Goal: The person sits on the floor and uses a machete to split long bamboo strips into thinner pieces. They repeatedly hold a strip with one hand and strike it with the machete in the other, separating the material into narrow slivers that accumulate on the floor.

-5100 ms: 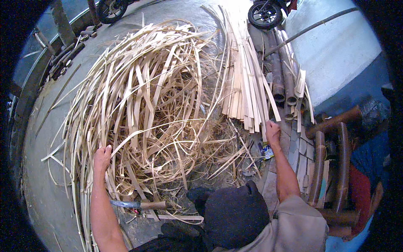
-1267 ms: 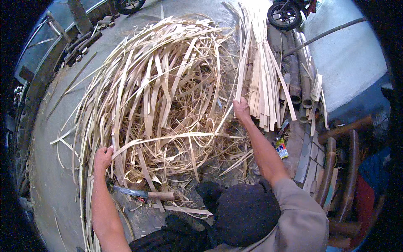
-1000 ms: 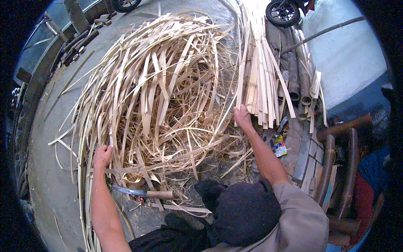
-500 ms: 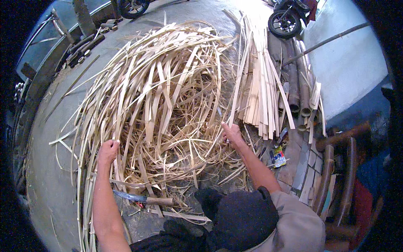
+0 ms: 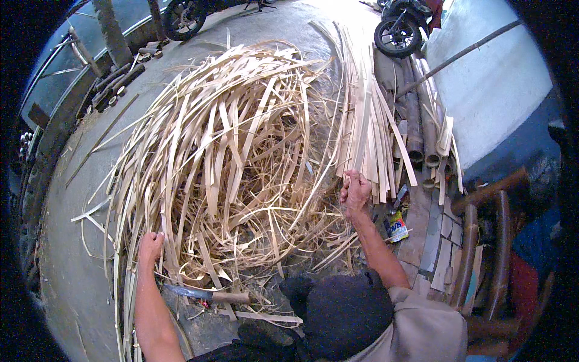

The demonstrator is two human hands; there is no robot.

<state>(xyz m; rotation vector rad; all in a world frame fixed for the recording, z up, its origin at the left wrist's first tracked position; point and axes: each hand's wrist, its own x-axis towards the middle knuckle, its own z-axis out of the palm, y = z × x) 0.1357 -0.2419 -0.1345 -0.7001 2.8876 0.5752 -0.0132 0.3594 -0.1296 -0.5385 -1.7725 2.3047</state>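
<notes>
My right hand (image 5: 357, 192) is closed at the near end of a long, flat bamboo strip (image 5: 363, 136), which runs away from me over a bundle of pale strips (image 5: 381, 151). On the left, my left hand (image 5: 151, 246) is closed at the edge of a large tangled heap of bamboo strips and shavings (image 5: 223, 133). What its fingers hold, if anything, is hidden. A knife (image 5: 232, 297) with a long blade and wooden handle lies between my forearms, at the heap's near edge.
Whole bamboo poles (image 5: 415, 142) lie right of the bundle, by a pale wall. A yellow packet (image 5: 395, 228) lies near my right forearm. A dark bamboo frame (image 5: 499, 253) stands at right. Motorcycle wheels (image 5: 398, 35) show at the back.
My right hand has moved right, from the heap's edge to the strip bundle. My left hand has come slightly nearer and left. The whole view has shifted a little.
</notes>
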